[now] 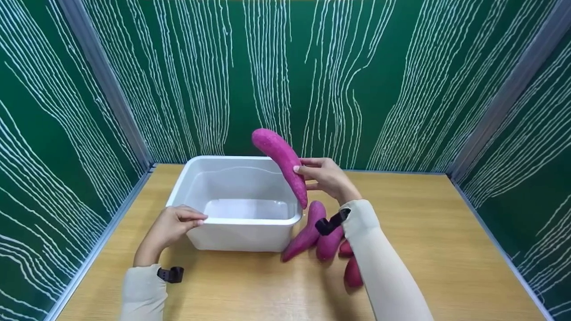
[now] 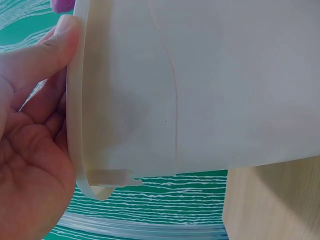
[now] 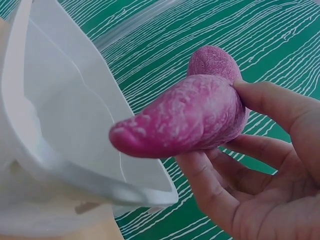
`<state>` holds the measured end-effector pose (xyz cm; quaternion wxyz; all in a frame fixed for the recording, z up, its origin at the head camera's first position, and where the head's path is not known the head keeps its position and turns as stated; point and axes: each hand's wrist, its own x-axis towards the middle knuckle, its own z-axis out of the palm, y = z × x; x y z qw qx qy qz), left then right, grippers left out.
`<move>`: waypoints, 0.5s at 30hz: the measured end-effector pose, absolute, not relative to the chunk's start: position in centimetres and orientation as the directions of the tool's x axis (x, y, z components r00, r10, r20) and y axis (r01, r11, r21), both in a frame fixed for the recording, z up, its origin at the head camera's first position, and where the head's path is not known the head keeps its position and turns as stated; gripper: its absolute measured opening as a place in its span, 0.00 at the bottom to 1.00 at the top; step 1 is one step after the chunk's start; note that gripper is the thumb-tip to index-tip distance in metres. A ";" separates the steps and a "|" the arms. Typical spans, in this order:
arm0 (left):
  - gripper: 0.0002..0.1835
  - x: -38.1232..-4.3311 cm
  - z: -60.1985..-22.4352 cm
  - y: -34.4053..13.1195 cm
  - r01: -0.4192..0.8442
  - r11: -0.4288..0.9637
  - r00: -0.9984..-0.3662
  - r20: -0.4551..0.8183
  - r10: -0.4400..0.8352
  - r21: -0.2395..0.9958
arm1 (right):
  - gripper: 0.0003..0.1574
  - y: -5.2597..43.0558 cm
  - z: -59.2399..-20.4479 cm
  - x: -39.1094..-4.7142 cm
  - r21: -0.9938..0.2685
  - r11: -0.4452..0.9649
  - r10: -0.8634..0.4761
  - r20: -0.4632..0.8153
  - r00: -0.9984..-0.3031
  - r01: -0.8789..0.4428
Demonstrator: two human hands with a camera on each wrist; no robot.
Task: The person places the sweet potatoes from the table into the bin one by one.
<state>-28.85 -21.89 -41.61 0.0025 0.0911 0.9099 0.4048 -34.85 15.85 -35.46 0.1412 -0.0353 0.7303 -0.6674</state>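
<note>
A white-streaked green wall (image 1: 241, 102) backs the bench (image 1: 428, 240). The left grip (image 1: 175, 225) pinches a white tub (image 1: 241, 237) by its near rim; above its right edge, a purple sweet potato (image 1: 282, 157) is pinched in the right grip (image 1: 329, 178); more sweet potatoes (image 1: 307, 236) lie beside the tub.

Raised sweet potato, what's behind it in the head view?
Behind the raised sweet potato, the green wall and white bin show around its edges. It covers part of the bin's rim; that stretch cannot be seen.
</note>
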 end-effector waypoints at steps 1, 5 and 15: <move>0.08 -28.8 -41.6 -21.9 0.162 0.655 -0.984 0.066 0.168 0.738 | 0.34 15.7 -35.4 -34.9 -0.985 0.107 -0.240 -0.159 -0.958 0.137; 0.08 -28.8 -41.5 -21.8 0.167 0.650 -0.982 0.070 0.173 0.742 | 0.33 15.4 -35.3 -35.1 -0.984 0.114 -0.240 -0.162 -0.957 0.138; 0.08 -28.8 -41.5 -21.8 0.168 0.653 -0.983 0.073 0.169 0.739 | 0.32 14.5 -35.7 -35.5 -0.979 0.143 -0.246 -0.177 -0.953 0.144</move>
